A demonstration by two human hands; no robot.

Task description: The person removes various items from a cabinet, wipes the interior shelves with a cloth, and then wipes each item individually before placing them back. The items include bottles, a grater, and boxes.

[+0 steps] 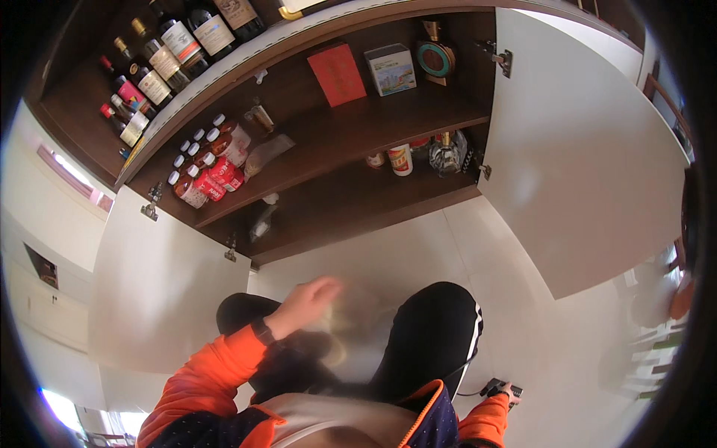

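My left hand (307,303), in an orange sleeve with a dark band at the wrist, is raised above my knees and blurred; whether it holds anything cannot be made out. Low at the right, my right hand (511,393) is closed around a small black device (494,387) with a cable. Before me stands a dark wood cabinet with both white doors swung out. Its upper shelf (358,131) bears a cluster of white-capped bottles (207,162), a red box (337,75), a white picture box (391,69) and a round decorative bottle (436,57).
The left door (162,291) and right door (582,157) flank my knees. On the lower shelf (336,193) are a white and red container (400,159), a glass decanter (446,154) and a clear plastic packet (262,224). Several wine bottles (182,42) stand on top at the left.
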